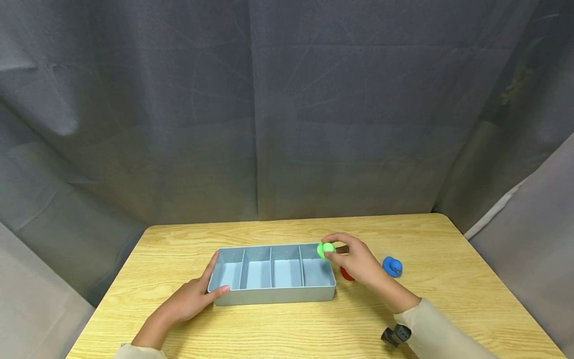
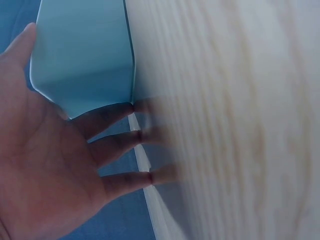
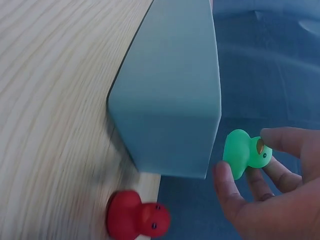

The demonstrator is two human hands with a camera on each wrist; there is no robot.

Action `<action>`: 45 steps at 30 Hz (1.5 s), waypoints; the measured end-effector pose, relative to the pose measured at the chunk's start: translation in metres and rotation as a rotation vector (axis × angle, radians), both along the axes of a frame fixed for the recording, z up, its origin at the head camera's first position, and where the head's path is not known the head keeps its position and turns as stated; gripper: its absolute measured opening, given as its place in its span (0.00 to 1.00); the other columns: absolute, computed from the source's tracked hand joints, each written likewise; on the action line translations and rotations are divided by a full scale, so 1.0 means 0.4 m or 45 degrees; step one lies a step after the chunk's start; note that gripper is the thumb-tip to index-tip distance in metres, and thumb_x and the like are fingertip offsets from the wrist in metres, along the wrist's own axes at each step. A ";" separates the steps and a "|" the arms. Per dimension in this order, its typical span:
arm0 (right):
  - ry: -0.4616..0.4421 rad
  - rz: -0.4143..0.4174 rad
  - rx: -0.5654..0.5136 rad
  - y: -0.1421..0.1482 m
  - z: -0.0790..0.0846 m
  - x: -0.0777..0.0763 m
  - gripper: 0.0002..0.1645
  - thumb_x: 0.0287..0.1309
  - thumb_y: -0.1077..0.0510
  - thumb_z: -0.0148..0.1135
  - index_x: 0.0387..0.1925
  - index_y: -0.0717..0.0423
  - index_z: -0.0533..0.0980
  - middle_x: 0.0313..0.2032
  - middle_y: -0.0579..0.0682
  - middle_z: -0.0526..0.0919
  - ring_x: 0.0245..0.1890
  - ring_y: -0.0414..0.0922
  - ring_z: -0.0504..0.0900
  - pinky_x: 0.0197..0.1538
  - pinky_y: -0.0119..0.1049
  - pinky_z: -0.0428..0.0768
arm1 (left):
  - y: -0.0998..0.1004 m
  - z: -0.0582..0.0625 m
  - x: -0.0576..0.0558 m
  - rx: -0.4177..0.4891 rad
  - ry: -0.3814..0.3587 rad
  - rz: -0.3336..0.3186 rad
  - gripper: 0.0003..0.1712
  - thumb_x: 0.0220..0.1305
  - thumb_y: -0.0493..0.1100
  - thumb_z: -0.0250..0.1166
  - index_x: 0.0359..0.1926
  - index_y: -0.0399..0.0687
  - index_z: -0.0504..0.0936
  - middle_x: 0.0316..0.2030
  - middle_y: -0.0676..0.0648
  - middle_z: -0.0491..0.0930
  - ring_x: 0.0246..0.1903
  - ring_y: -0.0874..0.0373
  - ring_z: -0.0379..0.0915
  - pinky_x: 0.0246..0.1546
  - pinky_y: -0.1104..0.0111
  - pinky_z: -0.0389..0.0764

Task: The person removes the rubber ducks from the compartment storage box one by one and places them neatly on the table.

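A pale blue divided box (image 1: 273,296) with several compartments in a row sits on the table. My left hand (image 1: 190,297) rests against its left end, thumb at the front corner. In the left wrist view the fingers of my left hand (image 2: 55,155) stretch straight, their tips down at the tabletop. Between thumb and fingertips, my right hand (image 1: 356,259) pinches a green rubber duck (image 3: 245,154) over the rim of the rightmost compartment. Partly hidden beneath that hand, a red rubber duck (image 3: 131,216) stands on the table beside the box's right end.
A blue rubber duck (image 1: 392,267) is on the table to the right of my right hand. The wooden table (image 1: 278,329) ends at a grey curtain (image 1: 287,149) behind it. A small black device (image 1: 396,335) is at my right sleeve.
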State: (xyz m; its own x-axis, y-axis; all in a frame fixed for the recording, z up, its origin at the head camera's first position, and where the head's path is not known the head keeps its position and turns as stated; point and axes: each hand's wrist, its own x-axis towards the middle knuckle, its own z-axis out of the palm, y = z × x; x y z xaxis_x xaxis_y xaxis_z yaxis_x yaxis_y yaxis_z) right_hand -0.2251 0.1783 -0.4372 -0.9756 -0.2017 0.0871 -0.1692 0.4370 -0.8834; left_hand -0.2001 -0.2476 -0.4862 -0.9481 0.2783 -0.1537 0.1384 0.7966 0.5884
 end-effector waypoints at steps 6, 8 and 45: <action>0.019 -0.011 0.019 0.046 -0.002 0.010 0.20 0.66 0.61 0.70 0.58 0.56 0.81 0.62 0.59 0.78 0.52 0.58 0.84 0.47 0.42 0.85 | -0.001 -0.002 -0.003 -0.002 -0.007 0.003 0.54 0.73 0.68 0.57 0.83 0.71 0.30 0.69 0.31 0.70 0.63 0.37 0.74 0.61 0.40 0.72; 0.016 -0.020 0.032 0.060 -0.003 0.012 0.20 0.65 0.61 0.70 0.58 0.55 0.81 0.62 0.59 0.78 0.53 0.58 0.84 0.47 0.40 0.84 | -0.001 -0.002 -0.003 -0.006 -0.007 0.004 0.54 0.74 0.68 0.57 0.83 0.70 0.30 0.69 0.31 0.70 0.63 0.37 0.74 0.61 0.41 0.72; 0.027 -0.141 0.140 0.333 -0.031 0.064 0.25 0.70 0.56 0.67 0.64 0.60 0.77 0.62 0.64 0.80 0.51 0.40 0.85 0.44 0.36 0.84 | -0.001 0.000 0.000 -0.015 0.002 -0.009 0.54 0.74 0.68 0.57 0.83 0.67 0.31 0.69 0.32 0.71 0.63 0.36 0.74 0.61 0.40 0.72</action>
